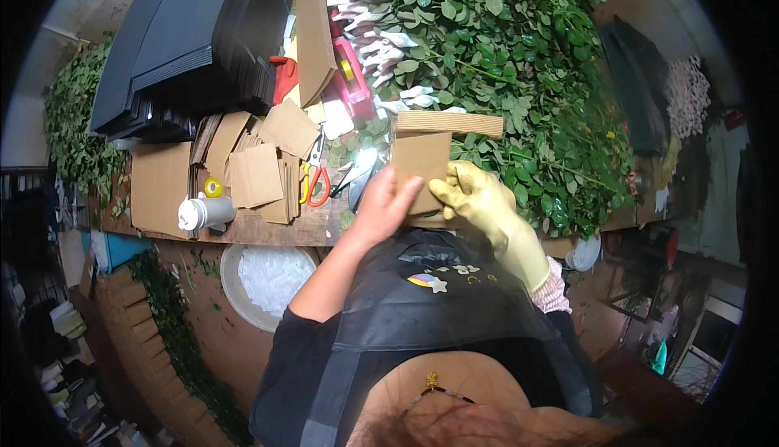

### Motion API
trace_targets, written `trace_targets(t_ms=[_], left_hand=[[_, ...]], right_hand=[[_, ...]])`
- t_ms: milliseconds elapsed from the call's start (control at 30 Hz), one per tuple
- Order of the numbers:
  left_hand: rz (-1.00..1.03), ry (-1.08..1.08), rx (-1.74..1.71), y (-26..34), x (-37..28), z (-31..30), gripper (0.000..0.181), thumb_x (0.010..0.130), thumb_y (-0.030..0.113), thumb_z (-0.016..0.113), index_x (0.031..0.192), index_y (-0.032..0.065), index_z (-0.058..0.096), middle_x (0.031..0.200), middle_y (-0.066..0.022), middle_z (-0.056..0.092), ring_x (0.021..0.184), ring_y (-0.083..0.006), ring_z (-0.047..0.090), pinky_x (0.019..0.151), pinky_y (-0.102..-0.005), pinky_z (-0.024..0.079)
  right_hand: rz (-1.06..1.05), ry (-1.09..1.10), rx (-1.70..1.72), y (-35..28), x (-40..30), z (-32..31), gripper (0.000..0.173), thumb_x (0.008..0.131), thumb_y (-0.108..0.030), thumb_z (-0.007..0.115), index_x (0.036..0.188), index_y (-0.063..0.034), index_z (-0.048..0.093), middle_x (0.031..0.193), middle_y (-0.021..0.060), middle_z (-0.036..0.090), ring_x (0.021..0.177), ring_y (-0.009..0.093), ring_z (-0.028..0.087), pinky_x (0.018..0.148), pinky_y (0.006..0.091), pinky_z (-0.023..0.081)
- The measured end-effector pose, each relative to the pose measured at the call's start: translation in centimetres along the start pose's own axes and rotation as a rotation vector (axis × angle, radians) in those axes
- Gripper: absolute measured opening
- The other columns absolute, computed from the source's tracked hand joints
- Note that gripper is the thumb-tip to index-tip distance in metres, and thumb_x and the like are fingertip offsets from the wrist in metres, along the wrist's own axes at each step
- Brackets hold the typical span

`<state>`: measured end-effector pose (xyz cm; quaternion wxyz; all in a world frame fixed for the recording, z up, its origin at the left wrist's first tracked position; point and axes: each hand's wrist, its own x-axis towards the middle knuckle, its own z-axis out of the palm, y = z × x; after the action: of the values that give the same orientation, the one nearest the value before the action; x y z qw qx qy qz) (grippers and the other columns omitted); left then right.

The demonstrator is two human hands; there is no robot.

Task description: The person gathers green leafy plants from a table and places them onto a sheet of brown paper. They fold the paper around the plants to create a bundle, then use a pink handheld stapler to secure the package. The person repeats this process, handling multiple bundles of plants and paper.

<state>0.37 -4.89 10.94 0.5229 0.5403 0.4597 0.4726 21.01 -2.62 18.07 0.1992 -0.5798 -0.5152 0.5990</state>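
My bare left hand grips the left edge of a flat cardboard piece, its thumb on the front face. At the right edge of the same piece is my right hand, in a pale yellow rubber glove, its fingers bent against the cardboard. A strip of corrugated cardboard lies just beyond, beside leafy rose stems. White netted flower heads are bunched at the stems' left. Left of my left hand lie scissors with red-orange handles and a dark-bladed tool, partly hidden.
Cut cardboard pieces, a white bottle and a yellow tape roll are on the table's left. Behind them stand stacked black boxes. A pink tape dispenser lies farther back. A tub of white pieces is below the table edge.
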Motion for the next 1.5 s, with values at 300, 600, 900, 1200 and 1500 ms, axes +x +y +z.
trace_targets(t_ms=[300, 600, 900, 1200, 1500], left_hand=[[0.158, 0.027, 0.633, -2.9, 3.0, -2.0, 0.024, 0.099, 0.021, 0.067, 0.114, 0.0029, 0.067, 0.103, -0.0168, 0.07, 0.093, -0.0333, 0.07, 0.083, -0.0425, 0.055], [0.051, -0.688, 0.97, -2.8, 8.5, 1.7, 0.12, 0.064, 0.047, 0.095, 0.148, -0.0082, 0.028, 0.115, -0.0328, 0.063, 0.106, -0.0495, 0.064, 0.092, -0.0484, 0.054], [0.007, -0.766, 1.001, -2.6, 9.4, 1.7, 0.107, 0.061, 0.047, 0.096, 0.13, -0.0056, 0.034, 0.103, -0.0309, 0.067, 0.095, -0.0499, 0.067, 0.084, -0.0503, 0.056], [0.035, -0.733, 0.975, -5.0, 9.3, 1.5, 0.082, 0.089, 0.045, 0.073, 0.137, -0.005, 0.029, 0.105, -0.034, 0.067, 0.092, -0.0494, 0.068, 0.083, -0.0515, 0.057], [-0.045, -0.677, 1.039, -0.7, 12.4, 0.5, 0.028, 0.098, 0.021, 0.061, 0.118, 0.0013, 0.065, 0.112, -0.0195, 0.071, 0.105, -0.0398, 0.069, 0.088, -0.0475, 0.056]], right_hand=[[0.31, -0.193, 0.078, 5.9, 5.9, -3.1, 0.025, 0.103, -0.028, 0.066, 0.09, -0.0071, 0.063, 0.069, 0.0011, 0.066, 0.054, 0.009, 0.065, 0.048, 0.0224, 0.051], [-0.21, 0.219, -1.003, 2.0, 1.6, -1.7, 0.021, 0.102, -0.029, 0.065, 0.097, -0.0088, 0.068, 0.071, 0.0027, 0.071, 0.063, 0.012, 0.069, 0.063, 0.0311, 0.055], [0.317, -0.011, -1.076, 11.7, -3.2, -5.7, 0.03, 0.103, -0.033, 0.061, 0.101, -0.0064, 0.073, 0.082, 0.012, 0.074, 0.069, 0.031, 0.071, 0.069, 0.0391, 0.059], [-0.984, 0.149, -0.752, 3.3, -1.1, -4.9, 0.056, 0.077, -0.02, 0.084, 0.127, -0.0064, 0.067, 0.134, 0.0239, 0.059, 0.124, 0.043, 0.059, 0.099, 0.0472, 0.053], [-0.59, 0.196, -0.828, 6.3, 8.6, -4.7, 0.037, 0.08, -0.037, 0.083, 0.106, -0.0139, 0.074, 0.099, 0.0134, 0.074, 0.09, 0.037, 0.071, 0.082, 0.0466, 0.057]])
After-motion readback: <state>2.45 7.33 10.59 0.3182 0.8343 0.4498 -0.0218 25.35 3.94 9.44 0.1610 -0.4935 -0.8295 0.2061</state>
